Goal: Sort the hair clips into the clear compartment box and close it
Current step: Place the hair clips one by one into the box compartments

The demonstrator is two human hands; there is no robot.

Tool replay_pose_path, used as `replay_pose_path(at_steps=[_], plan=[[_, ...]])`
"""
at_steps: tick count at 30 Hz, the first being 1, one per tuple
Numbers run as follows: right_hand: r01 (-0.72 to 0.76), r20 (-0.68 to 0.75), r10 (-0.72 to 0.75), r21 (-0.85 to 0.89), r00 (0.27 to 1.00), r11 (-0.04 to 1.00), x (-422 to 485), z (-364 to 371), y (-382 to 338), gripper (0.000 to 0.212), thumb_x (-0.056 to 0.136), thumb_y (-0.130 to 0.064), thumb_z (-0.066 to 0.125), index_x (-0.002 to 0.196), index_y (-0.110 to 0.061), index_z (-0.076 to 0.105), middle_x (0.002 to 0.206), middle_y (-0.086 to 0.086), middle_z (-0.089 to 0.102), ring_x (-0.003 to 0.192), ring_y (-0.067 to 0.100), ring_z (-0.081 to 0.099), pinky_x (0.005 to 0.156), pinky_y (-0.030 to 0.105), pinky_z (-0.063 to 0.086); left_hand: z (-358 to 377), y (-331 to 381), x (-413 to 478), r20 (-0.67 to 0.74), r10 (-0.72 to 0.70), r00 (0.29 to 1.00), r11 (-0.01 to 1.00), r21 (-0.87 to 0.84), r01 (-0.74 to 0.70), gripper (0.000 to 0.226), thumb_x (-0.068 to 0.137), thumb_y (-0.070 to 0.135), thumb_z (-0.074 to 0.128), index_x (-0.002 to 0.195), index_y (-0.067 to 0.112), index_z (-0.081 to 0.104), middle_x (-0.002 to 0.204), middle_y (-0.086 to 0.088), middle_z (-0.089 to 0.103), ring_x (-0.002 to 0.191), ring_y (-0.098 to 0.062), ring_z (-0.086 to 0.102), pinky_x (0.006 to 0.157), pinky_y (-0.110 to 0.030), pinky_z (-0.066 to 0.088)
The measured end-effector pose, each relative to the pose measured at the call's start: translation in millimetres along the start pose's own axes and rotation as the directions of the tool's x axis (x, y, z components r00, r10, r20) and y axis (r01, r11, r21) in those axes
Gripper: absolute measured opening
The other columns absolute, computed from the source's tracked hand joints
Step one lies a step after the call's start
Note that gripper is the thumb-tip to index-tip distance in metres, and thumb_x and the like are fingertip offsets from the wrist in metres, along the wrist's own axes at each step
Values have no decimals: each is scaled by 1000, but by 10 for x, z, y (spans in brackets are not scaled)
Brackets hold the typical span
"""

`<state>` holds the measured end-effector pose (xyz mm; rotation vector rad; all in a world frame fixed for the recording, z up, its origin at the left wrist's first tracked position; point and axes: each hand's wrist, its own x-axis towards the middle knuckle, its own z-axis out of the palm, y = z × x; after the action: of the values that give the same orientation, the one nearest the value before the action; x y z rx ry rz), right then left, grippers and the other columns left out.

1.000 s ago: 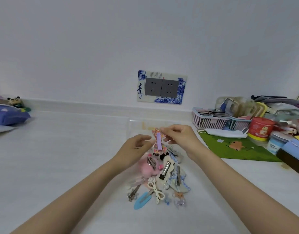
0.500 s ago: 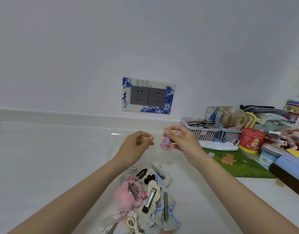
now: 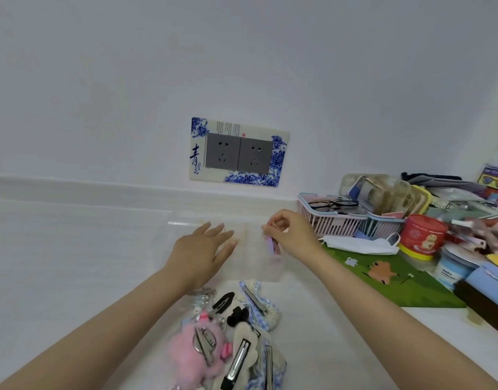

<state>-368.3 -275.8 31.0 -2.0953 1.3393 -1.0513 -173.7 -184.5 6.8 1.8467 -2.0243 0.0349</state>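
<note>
The clear compartment box lies open on the white counter by the wall; its walls are faint. My left hand rests flat on its left part, fingers spread, holding nothing. My right hand pinches a small purple-and-pink hair clip that hangs over the box's right side. In front of the box lies a pile of hair clips: a fluffy pink one, a black one, blue checked fabric ones, and metal snap clips.
A pink basket with glasses, a white face mask, a red tin, a green mat and more clutter fill the right side. A double wall socket sits above the counter.
The view tilted up and closer. My left hand let go of its pinch and spread flat onto the box. My right hand carried the purple clip down over the box's right part.
</note>
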Motion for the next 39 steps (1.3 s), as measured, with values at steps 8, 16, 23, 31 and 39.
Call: replay_pose_path(at_steps=[8, 16, 23, 31, 39], plan=[[107, 40, -101, -187, 994, 977, -301, -126, -66, 38, 97, -39, 37, 96, -19, 70, 117, 1, 59, 117, 18, 47, 98, 31, 32, -15, 48, -32, 29, -21, 999, 1000, -7, 21, 53, 95, 53, 17, 143, 35, 31, 155, 11, 23, 145, -11, 10, 108, -37, 32], [91, 397, -154, 173, 905, 981, -1134, -174, -367, 18, 83, -40, 63, 86, -24, 71, 86, -11, 68, 77, 2, 56, 66, 15, 37, -89, 21, -236, 56, 5, 998, 1000, 27, -7, 53, 96, 54, 17, 144, 34, 30, 155, 10, 24, 145, -13, 13, 109, -36, 30], [80, 492, -138, 137, 860, 987, -1389, -87, -430, 22, 68, -41, 78, 74, -23, 67, 72, -12, 57, 66, 2, 43, 57, 10, 32, -263, 101, -669, -213, 172, 962, 968, -144, -205, 60, 88, 59, 19, 130, 29, 51, 136, 9, 52, 129, -7, 39, 103, -23, 28], [-98, 427, -98, 415, 899, 905, -1386, -127, -521, 10, 76, -18, 74, 73, -15, 65, 67, -5, 65, 64, 8, 57, 63, 15, 46, -430, 314, -1122, 59, 64, 996, 847, -531, -23, 36, 70, 68, 59, 86, 37, 68, 89, 21, 64, 95, 5, 53, 86, -25, 42], [-147, 216, -3, 673, 976, 725, -1310, -186, -503, 20, 73, -21, 70, 89, -14, 61, 76, 4, 69, 65, 17, 61, 62, 24, 54, -410, 574, -983, 123, -11, 992, 641, -761, 101, 16, 74, 38, 74, 78, 22, 73, 67, -2, 73, 51, -5, 62, 59, -19, 46]])
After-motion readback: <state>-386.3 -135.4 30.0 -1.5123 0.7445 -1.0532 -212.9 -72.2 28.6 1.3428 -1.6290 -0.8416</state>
